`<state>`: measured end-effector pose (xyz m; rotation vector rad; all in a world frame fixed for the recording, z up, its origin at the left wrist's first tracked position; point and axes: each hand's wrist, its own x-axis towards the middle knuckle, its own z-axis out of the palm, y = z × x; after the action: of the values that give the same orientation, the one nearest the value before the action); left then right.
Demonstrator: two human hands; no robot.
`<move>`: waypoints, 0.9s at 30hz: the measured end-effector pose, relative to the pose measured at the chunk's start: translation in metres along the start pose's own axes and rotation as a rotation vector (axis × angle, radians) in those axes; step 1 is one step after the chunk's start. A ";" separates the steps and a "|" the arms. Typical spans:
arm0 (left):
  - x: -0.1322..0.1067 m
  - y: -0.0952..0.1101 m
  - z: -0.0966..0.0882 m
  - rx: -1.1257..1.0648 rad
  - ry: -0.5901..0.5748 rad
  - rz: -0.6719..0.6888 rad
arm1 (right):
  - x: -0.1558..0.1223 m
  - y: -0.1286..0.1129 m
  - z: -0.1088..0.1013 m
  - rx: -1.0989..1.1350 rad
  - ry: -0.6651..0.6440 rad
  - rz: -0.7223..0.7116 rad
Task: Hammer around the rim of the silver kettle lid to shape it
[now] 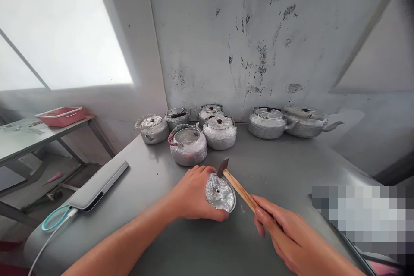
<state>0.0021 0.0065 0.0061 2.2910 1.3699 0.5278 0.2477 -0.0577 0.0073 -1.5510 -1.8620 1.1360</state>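
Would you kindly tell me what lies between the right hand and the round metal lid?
In the head view, the hammer held in the right hand extends across toward the lid.

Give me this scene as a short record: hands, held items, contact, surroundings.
left_hand: left hand gripping a crinkled metal disc with a central hole
right_hand: right hand gripping the wooden handle of a hammer
contact: hammer head at disc's far edge; touching or not, unclear
kettles: seven kettles on the grey table; front one lidless, handle wrapped
table_left: pale device with white cable
side_table: pink basin
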 end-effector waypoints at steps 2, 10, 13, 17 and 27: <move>-0.001 0.000 -0.001 0.001 -0.006 -0.018 | -0.001 0.001 0.000 -0.045 0.046 -0.026; -0.002 0.004 -0.006 0.032 -0.048 -0.082 | 0.003 0.009 0.011 -0.189 -0.039 -0.032; -0.002 0.005 -0.008 0.050 -0.063 -0.096 | 0.005 0.013 0.014 -0.178 -0.071 -0.031; -0.001 0.004 -0.010 0.079 -0.080 -0.110 | 0.003 0.010 0.012 -0.159 -0.075 0.001; 0.000 -0.002 -0.011 0.096 -0.092 -0.128 | -0.004 -0.014 0.000 -0.093 0.023 -0.028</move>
<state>-0.0048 0.0088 0.0145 2.2530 1.5136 0.3179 0.2408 -0.0617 0.0192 -1.5767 -1.9400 1.0288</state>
